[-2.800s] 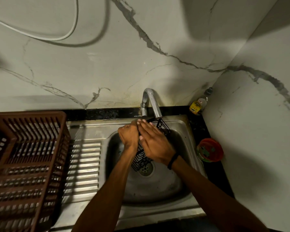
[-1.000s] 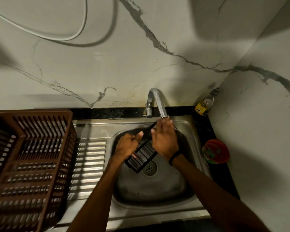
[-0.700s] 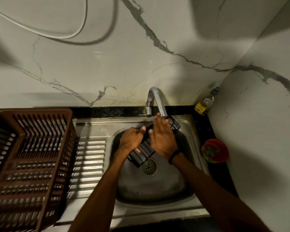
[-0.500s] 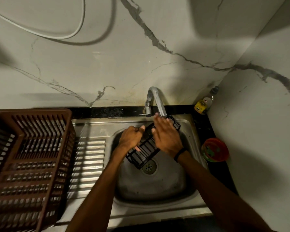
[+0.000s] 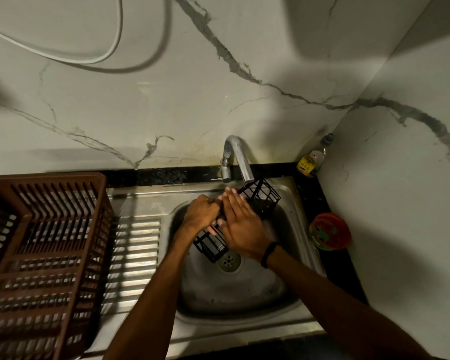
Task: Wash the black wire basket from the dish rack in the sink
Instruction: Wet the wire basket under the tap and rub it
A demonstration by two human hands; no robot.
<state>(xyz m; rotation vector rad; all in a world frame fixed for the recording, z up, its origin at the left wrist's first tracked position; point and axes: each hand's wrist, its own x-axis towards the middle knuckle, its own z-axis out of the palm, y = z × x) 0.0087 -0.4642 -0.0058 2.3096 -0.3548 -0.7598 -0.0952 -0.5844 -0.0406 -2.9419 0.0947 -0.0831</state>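
Note:
A long black wire basket slants across the steel sink, its far end under the tap spout and its near end above the drain. My left hand grips its left side near the middle with curled fingers. My right hand lies flat over the basket's middle, fingers straight and pointing toward the tap. The basket's middle is hidden under both hands.
A brown plastic dish rack stands on the left, beside the ribbed drainboard. A small bottle with a yellow label stands in the back corner. A red and green scrubber tub sits on the black counter, right of the sink.
The basket has been turned and shifted under the tap. My right hand has slid back along it toward me, uncovering the far end. My left hand keeps its grip.

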